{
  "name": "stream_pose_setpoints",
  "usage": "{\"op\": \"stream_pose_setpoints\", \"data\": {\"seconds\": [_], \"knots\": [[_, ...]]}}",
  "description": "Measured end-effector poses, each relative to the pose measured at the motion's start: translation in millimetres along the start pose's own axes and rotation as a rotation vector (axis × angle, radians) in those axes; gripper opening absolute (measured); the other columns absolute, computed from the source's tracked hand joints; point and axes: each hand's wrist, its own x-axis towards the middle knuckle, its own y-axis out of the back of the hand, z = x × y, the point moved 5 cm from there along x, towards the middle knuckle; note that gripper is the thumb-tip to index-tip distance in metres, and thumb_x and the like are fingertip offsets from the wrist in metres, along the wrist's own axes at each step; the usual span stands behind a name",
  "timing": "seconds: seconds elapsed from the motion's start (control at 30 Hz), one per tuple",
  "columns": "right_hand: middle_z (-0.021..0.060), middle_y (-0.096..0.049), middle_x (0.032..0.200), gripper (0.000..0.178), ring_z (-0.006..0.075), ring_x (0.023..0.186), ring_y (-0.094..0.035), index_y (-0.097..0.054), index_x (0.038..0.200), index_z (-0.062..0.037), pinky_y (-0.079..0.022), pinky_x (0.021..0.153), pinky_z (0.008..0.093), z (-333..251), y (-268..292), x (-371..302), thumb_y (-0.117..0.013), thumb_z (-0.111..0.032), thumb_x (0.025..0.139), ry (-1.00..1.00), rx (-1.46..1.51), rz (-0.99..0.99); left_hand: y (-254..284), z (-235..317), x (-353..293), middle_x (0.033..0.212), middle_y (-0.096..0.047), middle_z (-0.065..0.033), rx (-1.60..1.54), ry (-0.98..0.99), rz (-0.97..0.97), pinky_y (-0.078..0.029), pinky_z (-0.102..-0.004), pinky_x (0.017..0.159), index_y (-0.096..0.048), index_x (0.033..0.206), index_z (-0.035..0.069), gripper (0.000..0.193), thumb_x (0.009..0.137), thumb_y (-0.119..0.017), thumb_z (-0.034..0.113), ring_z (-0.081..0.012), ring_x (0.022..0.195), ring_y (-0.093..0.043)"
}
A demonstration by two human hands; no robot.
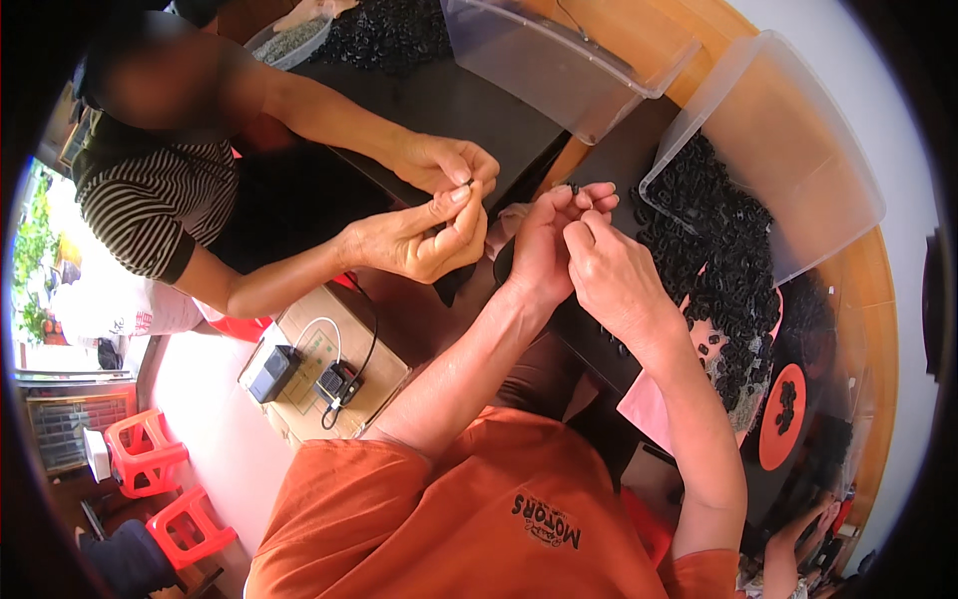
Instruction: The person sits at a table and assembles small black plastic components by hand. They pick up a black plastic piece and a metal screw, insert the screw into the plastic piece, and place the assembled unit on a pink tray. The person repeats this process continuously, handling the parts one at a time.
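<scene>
My left hand (547,245) is raised in front of me with its palm turned up and its fingers bent. A small black part (573,189) shows between its thumb and fingers. Pressed close against it is my right hand (619,270), thumb and fingers pinched together; whatever they grip is hidden. Beyond my right hand a large heap of small black ring-like parts (714,240) covers the table, spilling from a clear plastic bin (788,150) tipped on its side.
At left a person in a striped shirt (160,205) pinches a tiny dark piece in both hands. Another clear bin (559,70) and more black parts (384,40) lie at the far side. An orange plate (783,439), pink cloth (649,414), cardboard box (304,399) with chargers and red stools (145,454) stand around.
</scene>
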Motion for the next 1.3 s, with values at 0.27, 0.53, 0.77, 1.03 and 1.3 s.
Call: {"op": "stream_pose_setpoints", "data": {"seconds": [0.27,0.53,0.77,1.03,1.3], "knots": [[0.0173,-0.056,0.083,0.011,0.0353,0.07,-0.063,-0.05,0.085,0.0016,-0.053,0.057,0.0422,-3,-1,-1,-0.058,0.001,0.077,-0.016,0.244,0.007,4,0,-2,0.112,-0.064,-0.0131,0.006,-0.012,0.018,-0.047,-0.0336,0.091,-0.056,0.078,0.005,0.025,0.093,-0.047,0.022,-0.0225,0.103,-0.059],[0.0207,-0.056,0.083,0.01,0.0424,0.073,-0.059,-0.049,0.086,0.0025,-0.049,0.06,0.0484,-2,-1,0,-0.057,0.002,0.08,-0.043,0.394,0.036,5,1,-1,0.109,-0.065,-0.013,0.042,-0.051,0.023,-0.047,-0.032,0.091,-0.056,0.077,0.005,0.024,0.091,-0.05,0.024,-0.0216,0.101,-0.059],[0.0168,-0.059,0.079,0.006,0.0355,0.068,-0.06,-0.056,0.087,0.0011,-0.049,0.061,0.0394,10,13,-5,-0.062,0.001,0.084,-0.113,0.58,0.202,1,4,-4,0.093,-0.062,-0.0067,0.128,-0.141,-0.087,-0.047,-0.0314,0.081,-0.054,0.082,0.008,0.015,0.091,-0.05,0.019,-0.0175,0.09,-0.058],[0.0017,-0.058,0.072,0.016,0.0052,0.06,-0.048,-0.061,0.09,0.0014,-0.04,0.053,0.021,47,21,-6,-0.057,-0.013,0.095,-0.546,0.982,0.131,-6,7,-26,0.076,-0.052,-0.001,0.636,-0.136,-0.054,-0.036,-0.0252,0.063,-0.058,0.088,0.006,0.023,0.097,-0.051,0.026,-0.01,0.067,-0.045],[0.0013,-0.058,0.069,0.019,0.0057,0.059,-0.049,-0.062,0.088,0.0011,-0.041,0.054,0.0222,49,22,-4,-0.057,-0.016,0.095,-0.556,1.006,0.051,-13,10,-33,0.067,-0.049,0.0033,0.872,-0.145,-0.048,-0.026,-0.0211,0.053,-0.056,0.081,0.009,0.024,0.095,-0.05,0.028,-0.0056,0.059,-0.042]]}}
